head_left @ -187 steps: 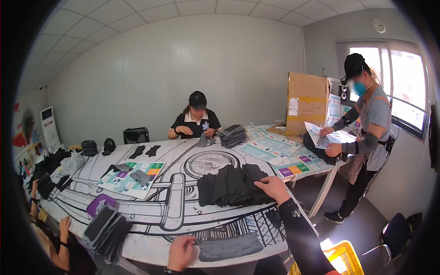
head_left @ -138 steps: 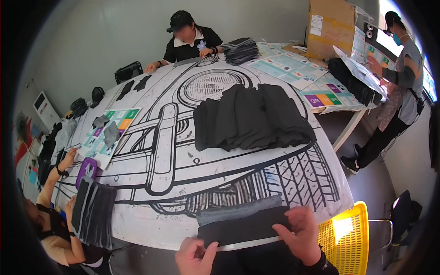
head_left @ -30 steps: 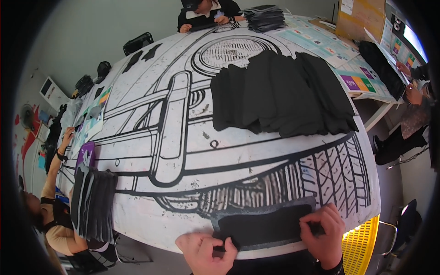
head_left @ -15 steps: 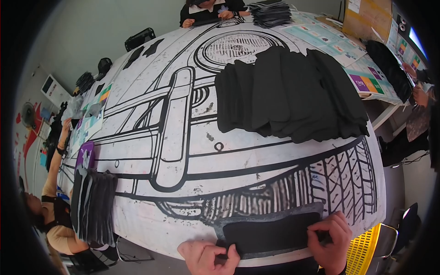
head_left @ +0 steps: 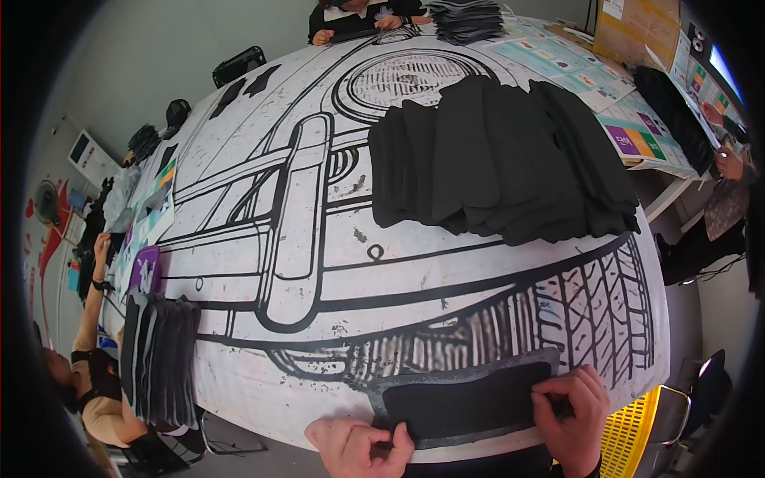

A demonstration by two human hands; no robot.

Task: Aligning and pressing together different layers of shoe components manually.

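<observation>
A flat black cloth piece (head_left: 466, 402) lies on a slightly larger dark piece with a grey border (head_left: 510, 364) at the table's near edge. My left hand (head_left: 358, 448) is at its left end, fingers curled and thumb near the index finger, closed on the edge. At the right end, my right hand (head_left: 575, 414) pinches the black cloth between thumb and fingertips. Beyond my hands spreads a large pile of black cloth pieces (head_left: 494, 159), overlapping in a row.
The white table (head_left: 239, 382) bears black line drawings. At left stand a stack of grey-edged dark pieces (head_left: 163, 358) and a purple container (head_left: 145, 269), beside a seated person (head_left: 100, 398). Another person (head_left: 358, 20) works at the far edge. A yellow basket (head_left: 629, 434) sits at lower right.
The view has shifted slightly. Both hands keep nearly the same hold on the cloth piece. At left, the other person's raised hand has moved a little lower.
</observation>
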